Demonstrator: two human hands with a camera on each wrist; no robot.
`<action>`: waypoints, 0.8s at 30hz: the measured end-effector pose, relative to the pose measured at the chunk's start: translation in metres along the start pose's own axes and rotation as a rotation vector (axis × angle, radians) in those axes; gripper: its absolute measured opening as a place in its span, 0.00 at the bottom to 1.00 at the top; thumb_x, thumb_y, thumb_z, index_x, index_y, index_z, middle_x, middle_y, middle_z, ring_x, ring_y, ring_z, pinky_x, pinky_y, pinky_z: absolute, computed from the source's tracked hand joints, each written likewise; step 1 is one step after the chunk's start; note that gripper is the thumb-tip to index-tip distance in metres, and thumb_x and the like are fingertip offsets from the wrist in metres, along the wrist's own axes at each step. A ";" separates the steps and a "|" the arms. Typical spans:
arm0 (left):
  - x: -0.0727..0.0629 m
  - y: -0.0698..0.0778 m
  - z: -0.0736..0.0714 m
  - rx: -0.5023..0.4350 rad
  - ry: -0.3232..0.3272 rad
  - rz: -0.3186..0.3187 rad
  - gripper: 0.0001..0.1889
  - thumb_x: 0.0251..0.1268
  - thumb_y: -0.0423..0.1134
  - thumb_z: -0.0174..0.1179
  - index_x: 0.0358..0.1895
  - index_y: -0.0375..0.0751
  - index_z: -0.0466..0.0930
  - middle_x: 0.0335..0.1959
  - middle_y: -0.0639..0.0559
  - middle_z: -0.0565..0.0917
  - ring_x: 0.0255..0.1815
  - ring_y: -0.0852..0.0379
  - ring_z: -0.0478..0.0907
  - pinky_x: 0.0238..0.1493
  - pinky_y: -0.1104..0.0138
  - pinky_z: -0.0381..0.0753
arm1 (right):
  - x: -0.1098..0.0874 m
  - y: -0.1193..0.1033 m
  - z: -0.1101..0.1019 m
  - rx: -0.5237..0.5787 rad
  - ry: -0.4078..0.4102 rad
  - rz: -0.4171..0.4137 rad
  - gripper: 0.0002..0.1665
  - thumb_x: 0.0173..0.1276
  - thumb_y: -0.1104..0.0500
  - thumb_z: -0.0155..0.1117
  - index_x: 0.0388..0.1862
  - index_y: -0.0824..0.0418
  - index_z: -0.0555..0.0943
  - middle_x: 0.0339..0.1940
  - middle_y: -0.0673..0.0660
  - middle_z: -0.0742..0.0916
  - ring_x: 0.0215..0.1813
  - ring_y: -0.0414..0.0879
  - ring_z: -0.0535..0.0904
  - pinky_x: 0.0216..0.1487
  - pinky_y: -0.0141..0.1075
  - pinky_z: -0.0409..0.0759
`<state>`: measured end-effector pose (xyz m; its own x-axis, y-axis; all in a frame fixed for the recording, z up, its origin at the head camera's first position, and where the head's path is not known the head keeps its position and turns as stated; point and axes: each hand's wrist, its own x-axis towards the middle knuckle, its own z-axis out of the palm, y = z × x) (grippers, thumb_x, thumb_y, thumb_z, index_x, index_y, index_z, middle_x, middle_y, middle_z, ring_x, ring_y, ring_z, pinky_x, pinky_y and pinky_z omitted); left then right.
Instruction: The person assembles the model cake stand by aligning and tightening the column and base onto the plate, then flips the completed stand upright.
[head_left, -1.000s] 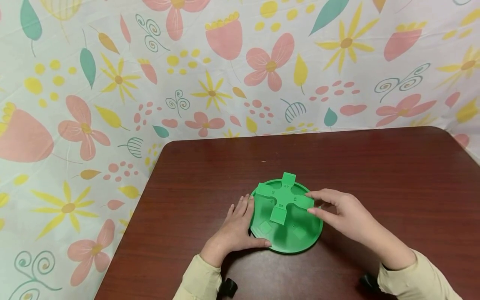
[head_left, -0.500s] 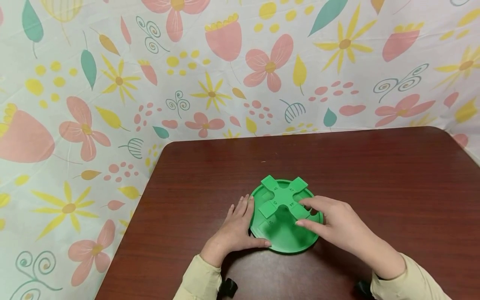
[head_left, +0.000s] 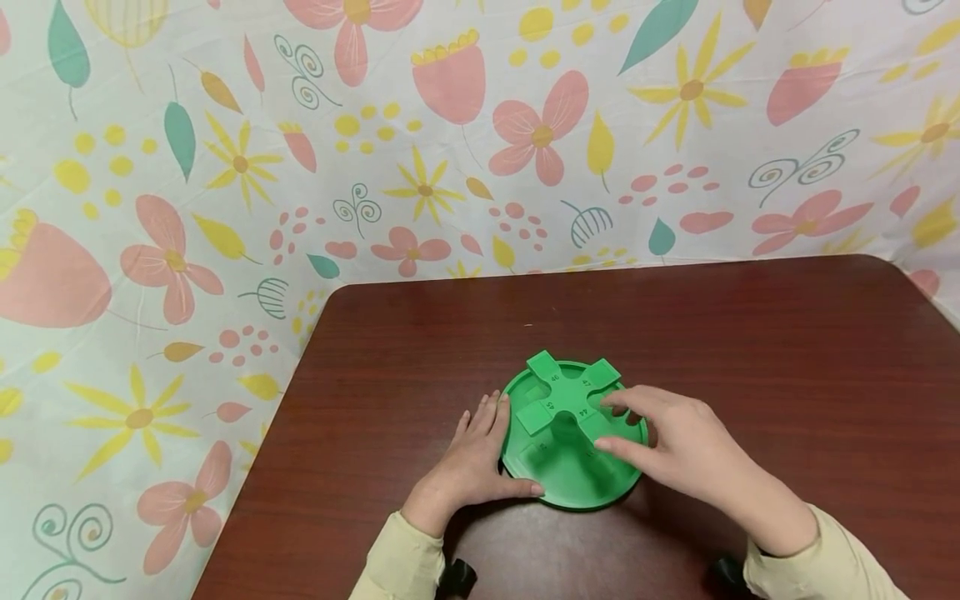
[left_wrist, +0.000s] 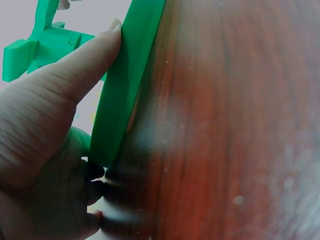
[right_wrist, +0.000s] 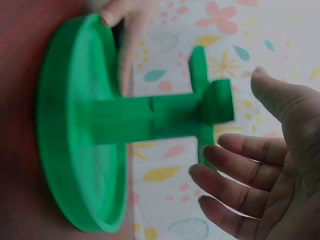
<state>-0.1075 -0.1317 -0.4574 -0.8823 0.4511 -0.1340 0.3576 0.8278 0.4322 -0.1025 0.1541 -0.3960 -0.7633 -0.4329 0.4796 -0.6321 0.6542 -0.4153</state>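
Observation:
A green plastic stand has a round, rimmed base (head_left: pixel 583 490), a central post (right_wrist: pixel 140 120) and a cross-shaped top (head_left: pixel 567 392) with four numbered arms. My left hand (head_left: pixel 467 467) rests against the left side of the base, its fingers straight along the edge and the thumb reaching over the front rim. The thumb (left_wrist: pixel 90 60) presses on the rim in the left wrist view. My right hand (head_left: pixel 686 446) is beside the cross's near right arm, thumb and fingers spread around its end. The right wrist view shows a gap between thumb and fingers, with fingertips close to the cross.
A dark red-brown wooden table (head_left: pixel 420 350) bears the stand. Behind it and at the left hangs a white cloth (head_left: pixel 465 150) printed with flowers and leaves. Black wrist straps (head_left: pixel 456 577) sit at the light sleeves (head_left: pixel 401 554).
The cross has turned clockwise by roughly an eighth of a turn. My right hand has shifted slightly left and toward me. The left hand and base have stayed in place.

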 end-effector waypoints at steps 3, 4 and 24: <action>0.001 -0.001 0.001 0.001 0.001 0.005 0.68 0.44 0.75 0.64 0.79 0.39 0.36 0.80 0.44 0.40 0.79 0.48 0.36 0.75 0.47 0.43 | 0.007 0.005 -0.009 0.005 0.047 0.018 0.19 0.52 0.54 0.79 0.44 0.50 0.84 0.34 0.37 0.81 0.28 0.31 0.73 0.28 0.25 0.72; 0.001 -0.001 0.001 0.001 0.001 0.005 0.68 0.44 0.75 0.64 0.79 0.39 0.36 0.80 0.44 0.40 0.79 0.48 0.35 0.75 0.47 0.43 | 0.009 0.007 -0.011 0.003 0.059 0.032 0.18 0.53 0.55 0.78 0.43 0.49 0.83 0.34 0.37 0.81 0.29 0.32 0.74 0.29 0.25 0.72; -0.001 0.000 0.000 -0.013 0.007 0.007 0.68 0.45 0.74 0.64 0.79 0.38 0.36 0.80 0.43 0.41 0.79 0.47 0.36 0.75 0.47 0.43 | 0.019 0.027 -0.003 0.104 -0.154 0.146 0.22 0.72 0.61 0.60 0.64 0.58 0.77 0.58 0.56 0.83 0.55 0.52 0.81 0.48 0.50 0.79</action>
<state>-0.1070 -0.1324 -0.4573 -0.8820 0.4545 -0.1246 0.3599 0.8203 0.4445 -0.1334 0.1657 -0.3960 -0.8538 -0.4335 0.2883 -0.5180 0.6527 -0.5528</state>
